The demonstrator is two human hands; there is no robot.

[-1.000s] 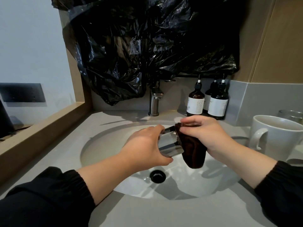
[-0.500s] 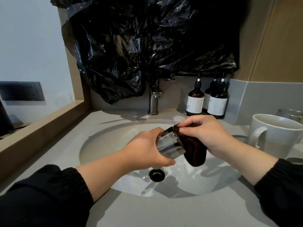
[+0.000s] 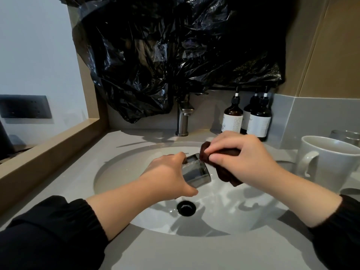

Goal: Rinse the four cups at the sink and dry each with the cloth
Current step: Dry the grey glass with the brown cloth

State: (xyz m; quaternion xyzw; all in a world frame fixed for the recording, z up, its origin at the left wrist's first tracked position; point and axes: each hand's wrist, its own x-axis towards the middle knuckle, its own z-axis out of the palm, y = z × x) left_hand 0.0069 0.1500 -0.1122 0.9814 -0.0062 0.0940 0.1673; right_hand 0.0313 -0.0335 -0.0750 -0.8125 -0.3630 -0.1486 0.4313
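My left hand (image 3: 167, 174) grips a clear glass cup (image 3: 195, 173) over the white sink (image 3: 124, 172), the cup tilted with its mouth toward the right. My right hand (image 3: 243, 160) holds a dark brown cloth (image 3: 226, 172) bunched in its fingers, just to the right of the cup's rim and touching it near the top. A white mug (image 3: 329, 164) stands on the counter at the right, with another glass cup (image 3: 346, 136) behind it, partly hidden.
A metal faucet (image 3: 183, 121) stands behind the basin, no water running. Three dark pump bottles (image 3: 233, 117) sit at the back right. A black plastic bag (image 3: 175, 55) covers the wall above. The drain (image 3: 186, 208) lies below the cup. A wooden ledge (image 3: 48, 152) borders the left.
My right hand has drawn the cloth out of the cup's mouth and up to its rim. The left hand has turned the cup slightly, still over the basin.
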